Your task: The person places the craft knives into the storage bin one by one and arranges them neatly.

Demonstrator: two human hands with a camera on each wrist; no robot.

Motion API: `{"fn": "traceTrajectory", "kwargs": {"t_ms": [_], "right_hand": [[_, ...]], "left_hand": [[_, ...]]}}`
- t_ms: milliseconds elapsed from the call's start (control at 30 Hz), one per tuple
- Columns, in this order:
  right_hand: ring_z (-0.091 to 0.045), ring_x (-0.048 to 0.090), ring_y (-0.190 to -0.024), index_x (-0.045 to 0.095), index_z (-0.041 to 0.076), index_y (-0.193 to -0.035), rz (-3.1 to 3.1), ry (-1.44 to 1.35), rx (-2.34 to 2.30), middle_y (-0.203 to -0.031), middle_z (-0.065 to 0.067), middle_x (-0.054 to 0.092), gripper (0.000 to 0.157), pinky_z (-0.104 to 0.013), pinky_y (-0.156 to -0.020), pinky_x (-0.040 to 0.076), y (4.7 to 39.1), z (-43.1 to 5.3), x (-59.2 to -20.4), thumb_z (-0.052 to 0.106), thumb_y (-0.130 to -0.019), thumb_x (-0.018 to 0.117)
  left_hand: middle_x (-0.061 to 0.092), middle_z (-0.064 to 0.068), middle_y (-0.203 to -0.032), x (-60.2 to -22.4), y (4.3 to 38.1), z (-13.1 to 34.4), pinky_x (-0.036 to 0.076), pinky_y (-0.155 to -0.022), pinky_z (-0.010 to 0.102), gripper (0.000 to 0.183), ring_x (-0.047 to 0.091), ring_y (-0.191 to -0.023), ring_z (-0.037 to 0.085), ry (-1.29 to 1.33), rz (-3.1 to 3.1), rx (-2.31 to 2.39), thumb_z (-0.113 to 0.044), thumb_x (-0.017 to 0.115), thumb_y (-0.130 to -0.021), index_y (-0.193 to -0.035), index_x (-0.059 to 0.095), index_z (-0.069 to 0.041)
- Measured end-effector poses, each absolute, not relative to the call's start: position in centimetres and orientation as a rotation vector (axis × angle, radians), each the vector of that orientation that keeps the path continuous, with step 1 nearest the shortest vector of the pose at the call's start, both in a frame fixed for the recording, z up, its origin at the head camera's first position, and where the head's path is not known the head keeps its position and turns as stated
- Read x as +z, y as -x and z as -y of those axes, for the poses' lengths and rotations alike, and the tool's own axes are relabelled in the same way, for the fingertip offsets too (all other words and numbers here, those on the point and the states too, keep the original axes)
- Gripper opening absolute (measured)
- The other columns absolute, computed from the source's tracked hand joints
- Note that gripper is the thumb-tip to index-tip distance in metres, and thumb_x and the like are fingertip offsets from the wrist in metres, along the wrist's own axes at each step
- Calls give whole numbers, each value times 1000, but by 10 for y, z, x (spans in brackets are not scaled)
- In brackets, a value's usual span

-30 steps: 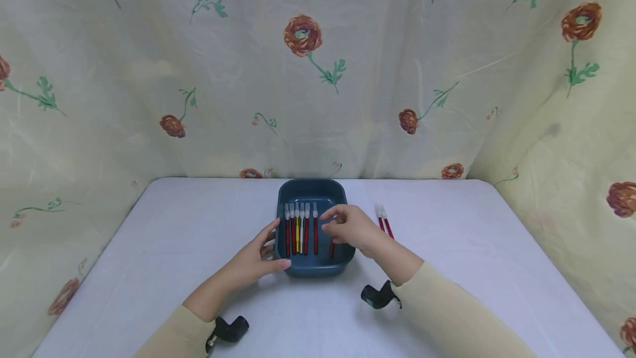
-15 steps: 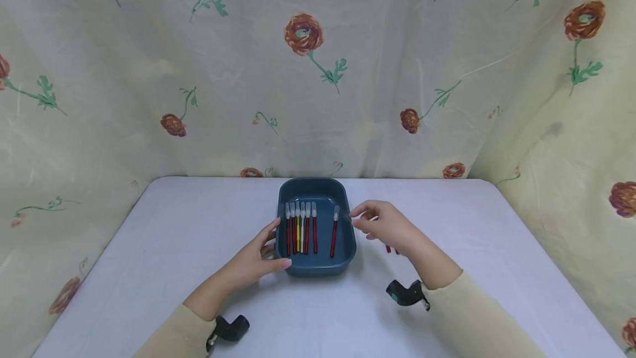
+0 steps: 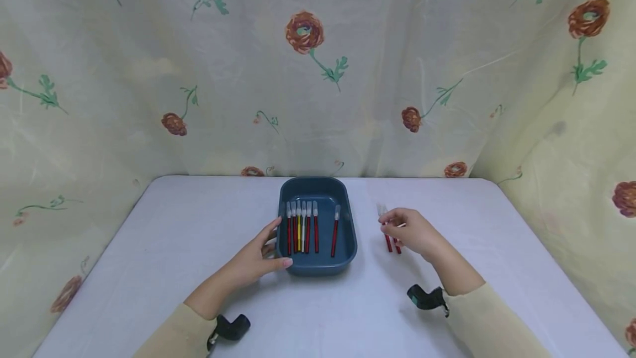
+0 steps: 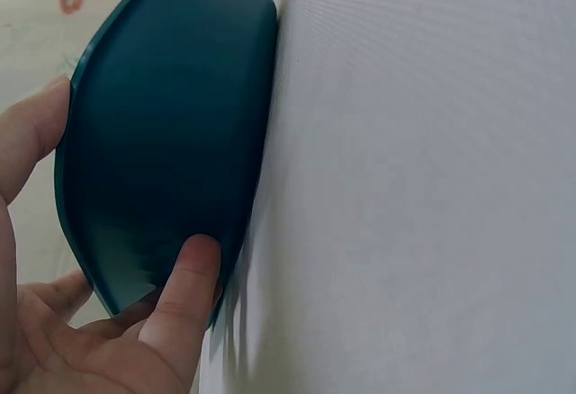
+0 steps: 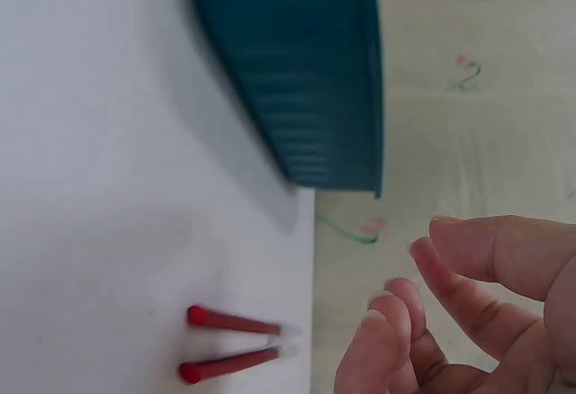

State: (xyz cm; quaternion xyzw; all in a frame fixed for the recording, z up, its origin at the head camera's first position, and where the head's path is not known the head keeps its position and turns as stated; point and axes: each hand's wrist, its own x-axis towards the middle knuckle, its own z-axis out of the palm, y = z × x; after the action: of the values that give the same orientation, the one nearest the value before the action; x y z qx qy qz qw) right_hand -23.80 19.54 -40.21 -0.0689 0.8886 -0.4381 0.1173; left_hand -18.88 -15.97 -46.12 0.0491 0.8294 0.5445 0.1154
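My left hand [image 3: 260, 256] holds a dark blue plastic tray [image 3: 318, 269] by its near left corner, thumb at the near end and fingers along the left side. In the left wrist view its fingertips [image 4: 200, 255] press the tray's outer wall. Inside lie several slim pen-like sticks with clear caps, mostly red, with a yellow one [image 3: 299, 231] and a whitish one among them. One red stick [image 3: 335, 233] lies apart at the right. My right hand [image 3: 409, 229], fingers loosely bent and holding nothing, is over two red capped sticks [image 5: 236, 322] on the table, partly hiding them.
A white cloth covers the table [image 3: 199, 209], and its far edge meets a flowered curtain [image 3: 223, 70]. Curtain also hangs along both sides. Each wrist wears a small black camera [image 3: 427, 297].
My right hand has moved from above the tray, past its right rim, to the two sticks on the table. The lone red stick in the tray is now uncovered. My left hand keeps its place.
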Motion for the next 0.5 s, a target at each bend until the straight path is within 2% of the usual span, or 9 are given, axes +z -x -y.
{"fn": "traceTrajectory", "kwargs": {"t_ms": [300,500], "right_hand": [[-25,57,-82,62,-5,-120,-2588,128,-1304,-96,-12,57,25,-38,-71,56,243,-216,-421,7,-97,62],[-22,56,-78,63,-3,-118,-2595,51,-1248,-95,-12,61,24,-33,-67,52,250,-225,-436,9,-97,63]], "left_hand": [[27,17,-161,-462,189,161,41,-109,52,100,35,-144,41,-154,-2410,1616,-31,85,-82,-160,22,-32],[28,17,-161,-462,189,161,41,-109,52,101,35,-144,41,-153,-2402,1624,-31,85,-82,-160,22,-31]]}}
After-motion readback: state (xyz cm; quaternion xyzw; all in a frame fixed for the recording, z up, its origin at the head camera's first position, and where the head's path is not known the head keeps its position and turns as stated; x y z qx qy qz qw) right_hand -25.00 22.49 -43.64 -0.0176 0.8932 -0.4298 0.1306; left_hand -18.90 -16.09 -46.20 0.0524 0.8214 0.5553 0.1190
